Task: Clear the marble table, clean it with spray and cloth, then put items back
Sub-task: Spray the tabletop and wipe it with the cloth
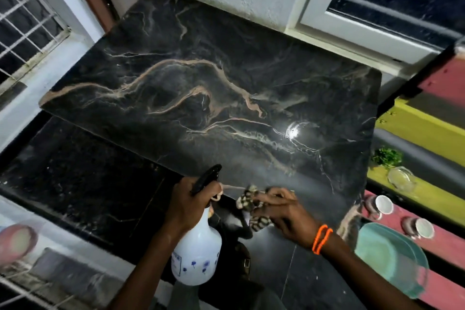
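The left hand (187, 205) grips one white plastic spray bottle (198, 251) with a black trigger; it has small blue flower prints and a label too blurry to read. The right hand (284, 211) squeezes one spotted cloth (251, 206) just beside it. The black marble table (214, 88) with tan veins lies beyond both hands. Two white cups (383, 204) and one teal plate (392, 257) sit right of the right hand.

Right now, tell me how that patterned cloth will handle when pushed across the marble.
The patterned cloth looks bunched in the right hand, so probably floppy and light. It should bunch rather than slide flat unless pressed down.
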